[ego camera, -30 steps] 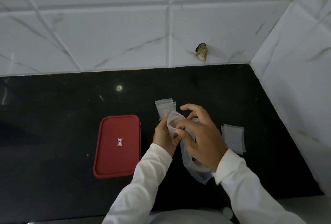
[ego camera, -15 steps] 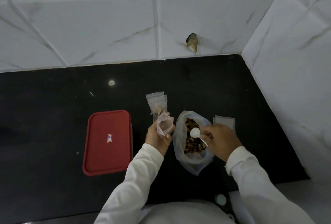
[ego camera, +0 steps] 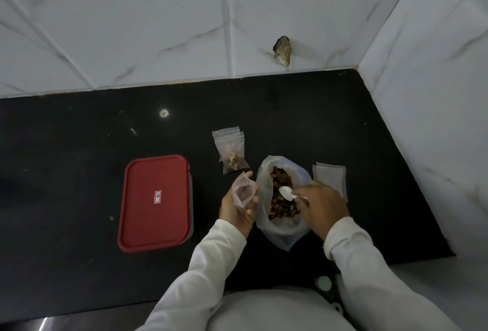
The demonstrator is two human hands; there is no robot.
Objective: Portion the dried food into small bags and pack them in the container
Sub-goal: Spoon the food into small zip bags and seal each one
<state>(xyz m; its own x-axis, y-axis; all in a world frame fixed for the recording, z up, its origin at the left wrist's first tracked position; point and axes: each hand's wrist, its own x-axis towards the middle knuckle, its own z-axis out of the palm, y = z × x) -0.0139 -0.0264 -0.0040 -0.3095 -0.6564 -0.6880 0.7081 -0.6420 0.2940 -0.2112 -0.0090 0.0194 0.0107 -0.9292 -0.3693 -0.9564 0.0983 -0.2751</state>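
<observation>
A large clear bag lies open on the black counter, with brown dried food inside. My right hand pinches a white plastic spoon whose bowl hovers over the food. My left hand grips a small empty zip bag, held open just left of the large bag. Beyond it lie filled small bags with dried food in them. The container with a red lid sits closed to the left.
A stack of empty small bags lies right of the large bag. White tiled walls close the counter at the back and right. A chipped hole marks the back wall. The counter's front edge is near my body.
My right hand left the small bag's mouth and took the spoon inside the large bag, which is now uncovered. My left hand keeps the small bag open. The view drifted slightly.
</observation>
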